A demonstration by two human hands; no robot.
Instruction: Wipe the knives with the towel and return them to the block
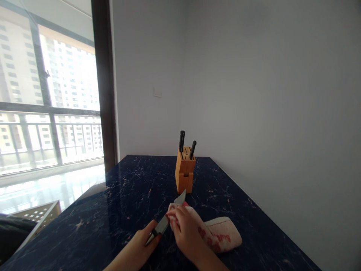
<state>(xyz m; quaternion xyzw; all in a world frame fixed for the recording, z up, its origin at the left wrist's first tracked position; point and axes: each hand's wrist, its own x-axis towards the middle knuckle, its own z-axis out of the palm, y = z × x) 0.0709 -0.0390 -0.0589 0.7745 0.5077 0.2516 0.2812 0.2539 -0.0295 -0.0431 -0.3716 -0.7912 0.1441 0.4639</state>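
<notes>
My left hand (144, 241) is closed round the dark handle of a kitchen knife (163, 225), whose blade points forward and to the right. A white cloth with red print (222, 234) is folded over the middle of the blade, and the tip shows past it. The fingers of my right hand (184, 229) pinch the cloth against the blade. The rest of the cloth trails off to the right on the table. Just beyond the blade tip stands a wooden knife block (185, 177) with two black-handled knives (182, 141) in its slots.
The dark blue marble-patterned table (135, 188) reaches back to a grey wall (254, 94). At the lower left, beside the table, is a light perforated chair or basket edge (42, 218) with something dark on it. A bright window (64, 82) lies to the left.
</notes>
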